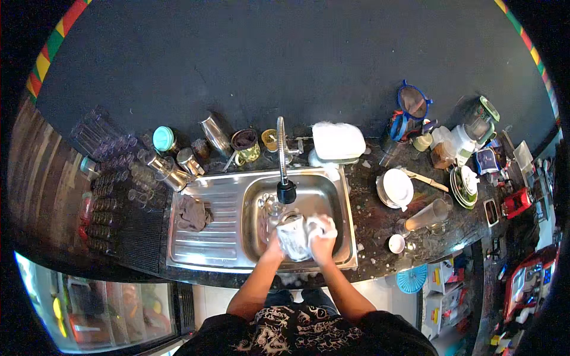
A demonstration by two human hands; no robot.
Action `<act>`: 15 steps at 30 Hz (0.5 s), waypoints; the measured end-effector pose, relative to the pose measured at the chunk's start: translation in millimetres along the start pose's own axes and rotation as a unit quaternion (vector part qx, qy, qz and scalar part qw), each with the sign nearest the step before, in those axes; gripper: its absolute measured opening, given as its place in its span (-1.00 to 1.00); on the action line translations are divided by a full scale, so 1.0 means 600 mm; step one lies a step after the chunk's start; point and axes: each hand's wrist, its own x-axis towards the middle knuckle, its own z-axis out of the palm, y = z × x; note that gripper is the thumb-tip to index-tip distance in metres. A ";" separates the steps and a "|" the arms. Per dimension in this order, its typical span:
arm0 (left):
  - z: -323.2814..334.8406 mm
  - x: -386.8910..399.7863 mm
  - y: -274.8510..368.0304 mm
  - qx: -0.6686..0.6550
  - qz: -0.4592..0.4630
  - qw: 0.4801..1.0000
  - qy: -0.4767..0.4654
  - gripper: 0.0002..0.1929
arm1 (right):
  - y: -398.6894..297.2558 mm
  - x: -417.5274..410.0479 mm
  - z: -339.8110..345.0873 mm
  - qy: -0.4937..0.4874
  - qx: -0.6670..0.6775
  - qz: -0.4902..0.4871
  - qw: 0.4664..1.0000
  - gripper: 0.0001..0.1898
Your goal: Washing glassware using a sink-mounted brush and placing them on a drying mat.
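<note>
Over the steel sink basin (320,178), my left hand (274,250) grips a foam-covered cup-like vessel (294,242), its rim towards the tap. Whether it is glass or metal cannot be told under the suds. Pressed close to its right side is my right hand (324,249), blurred and closed around a white, lathered sponge or scrubber (321,226). Above the basin arches a flexible steel tap (281,147) with a black spray head (286,192). Small metal utensils, apparently spoons (267,204), lie at the basin's left, partly hidden by the vessel.
A brown cloth (193,214) lies on the ribbed drainboard (205,249). Behind the sink stand a white tub (338,141), a patterned mug (247,151) and steel shakers (167,169). To the right are white bowls (396,187), a tall glass (427,216) and stacked plates (463,187).
</note>
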 end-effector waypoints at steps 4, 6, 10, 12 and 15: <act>-0.001 0.006 -0.019 -0.017 -0.013 1.000 -0.019 -0.62 | -0.007 0.002 0.005 -0.054 0.093 0.046 0.993 -0.76; 0.002 0.005 -0.006 -0.012 -0.024 0.998 -0.064 -0.58 | -0.013 -0.039 -0.010 -0.137 0.056 -0.057 0.987 -0.76; -0.043 0.014 -0.018 -0.045 -0.002 0.997 -0.060 -0.57 | 0.011 0.005 0.003 -0.091 0.128 0.213 0.964 -0.83; 0.046 0.000 -0.020 -0.012 0.015 0.999 0.048 -0.60 | 0.017 0.021 -0.007 -0.153 -0.025 0.021 0.988 -0.79; 0.051 -0.012 0.023 0.053 0.020 0.998 0.026 -0.62 | -0.042 0.008 -0.014 -0.167 -0.097 -0.207 0.959 -0.76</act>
